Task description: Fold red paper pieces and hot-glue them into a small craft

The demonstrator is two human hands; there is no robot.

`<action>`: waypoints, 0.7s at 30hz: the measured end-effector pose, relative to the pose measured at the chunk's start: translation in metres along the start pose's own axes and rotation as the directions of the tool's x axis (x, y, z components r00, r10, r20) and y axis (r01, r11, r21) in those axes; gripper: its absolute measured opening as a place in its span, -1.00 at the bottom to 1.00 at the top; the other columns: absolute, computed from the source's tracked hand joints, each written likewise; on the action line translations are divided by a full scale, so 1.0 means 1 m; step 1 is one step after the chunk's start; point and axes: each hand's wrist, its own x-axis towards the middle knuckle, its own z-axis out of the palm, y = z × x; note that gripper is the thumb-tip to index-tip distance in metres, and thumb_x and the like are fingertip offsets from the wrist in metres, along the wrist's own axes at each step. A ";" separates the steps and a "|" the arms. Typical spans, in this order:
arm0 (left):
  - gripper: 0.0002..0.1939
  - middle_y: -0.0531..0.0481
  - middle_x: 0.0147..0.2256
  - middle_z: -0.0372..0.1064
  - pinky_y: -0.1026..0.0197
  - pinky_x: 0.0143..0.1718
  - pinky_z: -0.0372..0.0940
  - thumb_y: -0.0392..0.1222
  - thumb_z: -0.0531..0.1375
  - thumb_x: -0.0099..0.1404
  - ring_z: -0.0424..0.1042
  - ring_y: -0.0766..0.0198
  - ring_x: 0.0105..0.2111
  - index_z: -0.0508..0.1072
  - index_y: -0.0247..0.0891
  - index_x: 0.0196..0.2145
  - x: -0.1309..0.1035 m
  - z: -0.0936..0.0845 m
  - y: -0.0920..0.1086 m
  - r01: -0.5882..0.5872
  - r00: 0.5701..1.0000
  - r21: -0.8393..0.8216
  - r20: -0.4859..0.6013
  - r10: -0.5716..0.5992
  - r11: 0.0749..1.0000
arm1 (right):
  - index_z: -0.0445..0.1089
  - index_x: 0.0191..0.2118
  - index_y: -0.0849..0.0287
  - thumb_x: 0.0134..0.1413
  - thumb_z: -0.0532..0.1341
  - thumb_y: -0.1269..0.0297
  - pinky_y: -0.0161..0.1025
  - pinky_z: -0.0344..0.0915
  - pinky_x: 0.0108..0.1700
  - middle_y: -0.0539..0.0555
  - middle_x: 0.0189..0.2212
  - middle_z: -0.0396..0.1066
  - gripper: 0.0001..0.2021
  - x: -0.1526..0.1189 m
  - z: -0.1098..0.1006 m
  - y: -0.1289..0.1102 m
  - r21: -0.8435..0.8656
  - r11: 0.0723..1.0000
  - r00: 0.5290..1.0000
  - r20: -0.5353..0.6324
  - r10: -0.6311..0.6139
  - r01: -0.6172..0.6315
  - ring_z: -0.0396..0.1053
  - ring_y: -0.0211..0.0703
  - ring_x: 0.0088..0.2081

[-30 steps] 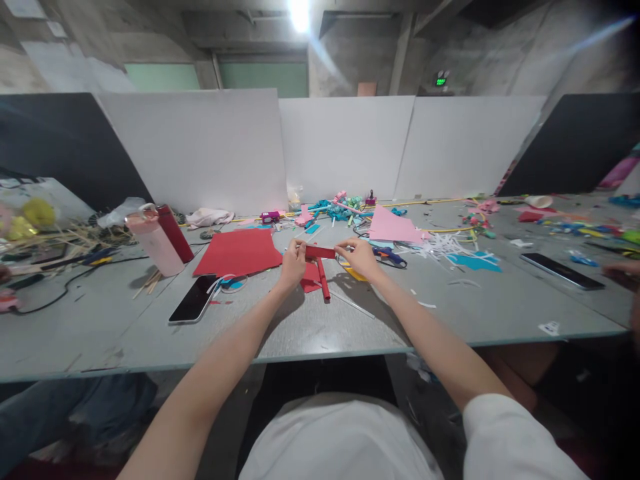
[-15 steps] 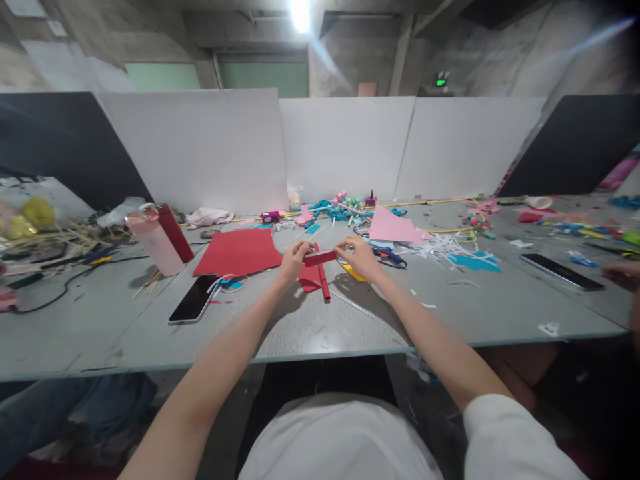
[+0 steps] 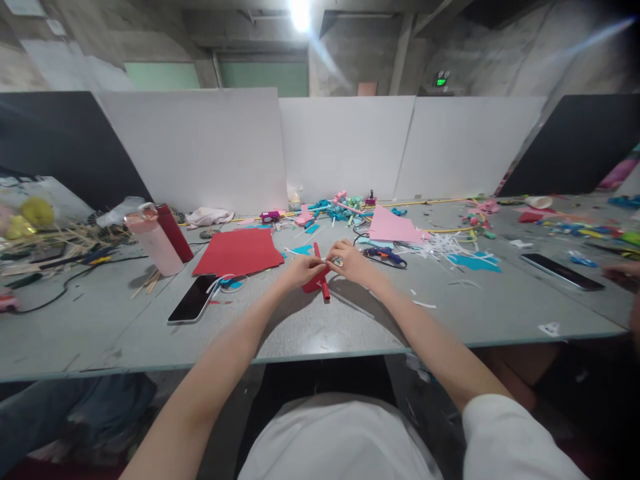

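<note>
My left hand (image 3: 306, 269) and my right hand (image 3: 346, 261) meet above the table, fingertips pinched close together. Between them is the narrow red paper strip, now mostly hidden by the fingers, so its shape is unclear. A small pale yellowish bit shows at the right fingers, too small to name. Just below the hands a rolled red paper tube (image 3: 326, 291) lies on the table, pointing away from me. Beside and partly under it is a small red paper piece (image 3: 313, 285). A blue glue gun (image 3: 385, 257) lies to the right of my right hand.
A large red sheet (image 3: 237, 252), a phone (image 3: 193, 300) and a pink bottle (image 3: 157, 243) stand or lie on the left. Pink paper (image 3: 395, 225), white paper strips (image 3: 443, 247) and another phone (image 3: 561, 271) are rightward. A co-worker's hand (image 3: 623, 270) shows at the far right.
My hands have come together, from holding the red strip stretched between them to pinching at one spot. A blue paper scrap behind my left hand has come into view.
</note>
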 end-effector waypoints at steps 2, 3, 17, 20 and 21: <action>-0.78 -0.06 -0.47 0.55 0.11 -0.29 0.39 -0.03 0.35 0.38 0.48 0.14 -0.47 0.72 -0.19 -0.32 0.000 0.000 -0.001 0.017 1.000 -0.006 0.000 -0.017 1.000 | 0.60 -0.19 0.10 0.36 0.31 0.31 0.01 0.32 0.14 0.16 -0.16 0.51 -0.90 0.000 0.000 -0.001 -0.008 1.000 1.000 0.003 -0.009 0.009 0.37 0.09 0.00; -0.77 -0.06 -0.48 0.55 0.11 -0.29 0.39 -0.02 0.35 0.37 0.47 0.14 -0.47 0.72 -0.19 -0.34 0.000 0.001 -0.001 0.020 1.000 -0.002 0.001 -0.020 1.000 | 0.60 -0.20 0.10 0.37 0.31 0.31 0.01 0.32 0.14 0.16 -0.16 0.51 -0.90 0.000 0.001 -0.001 -0.012 1.000 1.000 0.002 -0.011 0.011 0.36 0.09 0.00; -0.49 -0.13 -0.39 0.59 0.14 -0.30 0.31 0.25 0.23 0.40 0.46 0.17 -0.40 0.68 -0.30 -0.29 0.010 -0.002 -0.029 0.084 0.990 0.035 0.114 -0.087 0.996 | 0.60 -0.25 0.13 0.33 0.34 0.32 0.07 0.32 0.11 0.15 -0.23 0.50 -0.91 -0.003 -0.010 0.028 -0.044 0.998 0.996 -0.081 0.044 -0.047 0.36 0.10 -0.07; -0.46 -0.15 -0.35 0.61 0.14 -0.29 0.36 0.29 0.22 0.39 0.53 0.15 -0.39 0.65 -0.29 -0.27 0.009 0.000 -0.032 0.143 0.983 -0.068 0.127 -0.134 0.987 | 0.59 -0.27 0.13 0.33 0.33 0.30 0.10 0.28 0.14 0.14 -0.24 0.50 -0.89 -0.005 -0.013 0.037 -0.027 0.997 0.992 -0.113 0.065 -0.068 0.37 0.09 -0.09; -0.47 -0.14 -0.36 0.61 0.14 -0.30 0.37 0.30 0.24 0.37 0.54 0.15 -0.40 0.64 -0.28 -0.27 0.009 0.001 -0.033 0.159 0.982 -0.101 0.119 -0.147 0.982 | 0.58 -0.28 0.13 0.33 0.33 0.30 0.11 0.27 0.17 0.14 -0.24 0.50 -0.88 -0.005 -0.013 0.039 -0.020 0.997 0.990 -0.121 0.069 -0.072 0.38 0.08 -0.10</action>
